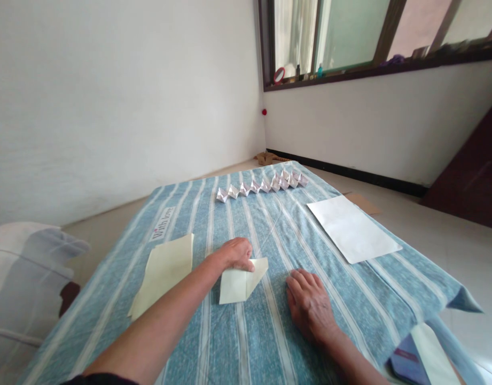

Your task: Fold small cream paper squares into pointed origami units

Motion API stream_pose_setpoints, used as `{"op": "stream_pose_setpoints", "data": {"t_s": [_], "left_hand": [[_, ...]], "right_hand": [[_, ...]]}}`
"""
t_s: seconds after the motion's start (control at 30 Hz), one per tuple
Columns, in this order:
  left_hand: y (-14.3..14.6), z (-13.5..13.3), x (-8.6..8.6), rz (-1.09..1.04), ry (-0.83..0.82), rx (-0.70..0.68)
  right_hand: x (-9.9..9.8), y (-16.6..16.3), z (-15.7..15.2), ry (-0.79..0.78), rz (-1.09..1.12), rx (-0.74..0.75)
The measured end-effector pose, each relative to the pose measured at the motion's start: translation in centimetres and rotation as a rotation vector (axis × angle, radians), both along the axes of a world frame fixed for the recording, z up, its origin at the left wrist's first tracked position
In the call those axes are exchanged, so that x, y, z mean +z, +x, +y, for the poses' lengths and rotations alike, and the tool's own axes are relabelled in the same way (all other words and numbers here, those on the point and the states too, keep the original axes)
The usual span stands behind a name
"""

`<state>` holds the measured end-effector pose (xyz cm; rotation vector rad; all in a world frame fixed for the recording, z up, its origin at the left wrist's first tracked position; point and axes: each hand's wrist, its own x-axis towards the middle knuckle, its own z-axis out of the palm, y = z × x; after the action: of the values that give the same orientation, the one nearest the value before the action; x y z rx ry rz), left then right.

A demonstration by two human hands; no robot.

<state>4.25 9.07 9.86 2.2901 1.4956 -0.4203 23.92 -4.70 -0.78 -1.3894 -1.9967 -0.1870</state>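
My left hand [236, 254] reaches across to a small sheet of pale yellow folded paper [234, 287], its thumb on the paper's upper edge and its fingers curled. The right corner of that paper is folded in at a slant, and a crease runs down its middle. On the striped cloth to the right rests my right hand [310, 305], palm down, fingers lightly bent and holding nothing. A stack of pale yellow paper [169, 264] lies left of the folded paper, partly hidden by my left forearm.
Several folded paper shapes [254, 186] stand in a row toward the far end of the blue striped tablecloth [270, 331]. A white sheet [352, 227] lies at the right. Low at the right edge is a dark phone-like object [409, 361].
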Motion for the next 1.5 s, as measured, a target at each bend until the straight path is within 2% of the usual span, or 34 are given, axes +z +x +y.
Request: {"op": "stream_pose_setpoints", "data": {"t_s": [0.17, 0.37, 0.57, 0.7, 0.87, 1.07, 1.1, 1.23, 1.27, 1.33, 1.5], "left_hand": [[-1.7, -0.9, -0.7, -0.116, -0.081, 0.189], [-2.8, -2.9, -1.7, -0.324, -0.076, 0.423], [-2.6, -5.6, -2.9, -0.580, 0.036, 0.613], [-1.6, -7.5, -3.6, -0.689, 0.087, 0.643], [-0.7, -8.6, -3.7, -0.608, 0.162, 0.568], [-1.2, -9.9, -2.3, -0.460, 0.434, 0.379], [-1.4, -10.2, -2.2, -0.466, 0.458, 0.315], [-2.1, -10.9, -2.3, -0.513, 0.602, -0.158], [-2.2, -10.9, -2.5, -0.515, 0.602, -0.249], [-2.4, -10.9, -2.7, -0.493, 0.544, -0.330], [-2.9, -10.7, -3.5, -0.368, 0.431, -0.327]], "right_hand": [[-0.2, 0.1, 0.0, -0.008, 0.001, 0.003], [0.1, 0.3, -0.1, 0.014, 0.012, 0.018], [1.0, 0.1, -1.0, 0.094, 0.056, 0.211], [1.4, -0.4, -1.8, 0.050, 0.049, 0.302], [1.6, -0.4, -2.0, 0.016, 0.049, 0.322], [1.9, -0.1, -2.0, -0.029, 0.025, 0.374], [1.9, -0.1, -2.1, -0.032, 0.021, 0.376], [2.2, -0.3, -2.1, -0.054, 0.003, 0.388], [2.3, -0.3, -2.0, -0.060, 0.001, 0.394], [2.4, -0.5, -2.0, -0.063, 0.003, 0.400], [2.3, -0.7, -1.8, -0.065, 0.016, 0.383]]}}
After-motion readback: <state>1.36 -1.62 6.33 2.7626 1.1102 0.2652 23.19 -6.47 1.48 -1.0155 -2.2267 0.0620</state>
